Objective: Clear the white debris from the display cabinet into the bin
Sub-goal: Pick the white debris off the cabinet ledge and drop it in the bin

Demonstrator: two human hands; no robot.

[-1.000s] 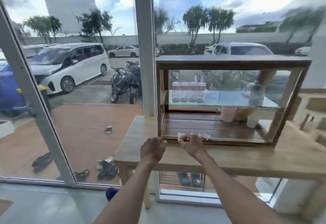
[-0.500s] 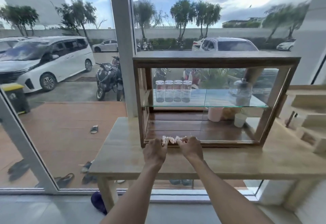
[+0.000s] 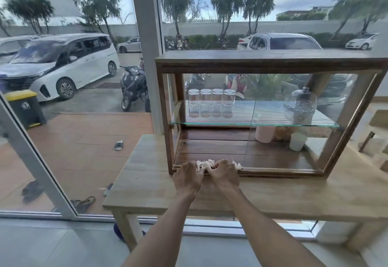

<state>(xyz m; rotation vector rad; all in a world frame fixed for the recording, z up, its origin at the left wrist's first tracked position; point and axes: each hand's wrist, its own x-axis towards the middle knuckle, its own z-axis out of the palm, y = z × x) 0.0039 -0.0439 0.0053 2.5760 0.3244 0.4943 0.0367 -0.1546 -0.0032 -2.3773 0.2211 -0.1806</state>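
Both hands have closed in toward each other since a second ago, when they sat apart at the cabinet's front edge, and the scattered white bits are now bunched between them; left hand and right hand sit knuckle to knuckle at the front lip of the display cabinet, fingers curled over the rail; white debris lies in a short ragged line along that front edge, on the bottom board just behind the fingers, its long axis running left-right, parallel to the rail; most of the pile sits between the two hands, with a small tail poking out just beyond the right hand; both hands look clenched around the debris in a raking pinch, though fingertips are hidden so how much is really held is hard to say; judged step: gathering the pile before lifting it out; debris is just ahead of both hands, neither clearly nearer, the right covering the stray end; the next move likely needs a scoop toward the body over the raised rail, and loose bits could drop onto the wooden table; a yellow-lidded bin stands outside beyond the glass at far left, well apart from the hands; whether it is the intended bin cannot be told; glasses on the glass shelf are clear of the work.
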